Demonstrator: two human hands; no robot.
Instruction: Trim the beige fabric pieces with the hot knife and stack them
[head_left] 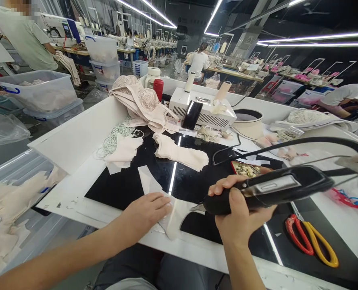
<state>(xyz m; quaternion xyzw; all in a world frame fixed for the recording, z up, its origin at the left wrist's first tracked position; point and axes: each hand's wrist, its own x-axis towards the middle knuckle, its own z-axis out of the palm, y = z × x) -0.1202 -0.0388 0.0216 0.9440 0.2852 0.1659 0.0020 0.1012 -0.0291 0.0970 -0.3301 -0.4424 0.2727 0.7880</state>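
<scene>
My right hand [242, 213] is wrapped round a black corded power tool [275, 187] with a narrow metal tip. That tip meets the right side of a cream fabric piece [179, 219] at the front of the black glass board [121, 187]. With its fingers stretched out flat, my left hand [150, 211] presses the fabric's left part, on or beside a white template-like piece [148, 181]. Farther back lie a stack of cut cream fabric [182, 153] and another cream piece [126, 148]. What lies under my left palm is hidden.
Scissors with red and yellow handles [312, 241] lie at the right. Behind are a white vented box [203, 106], a phone [192, 114], beige bras [142, 98] and a tape roll [248, 121]. The tool's cable [288, 145] arches overhead right. A scrap bin [12, 217] stands left.
</scene>
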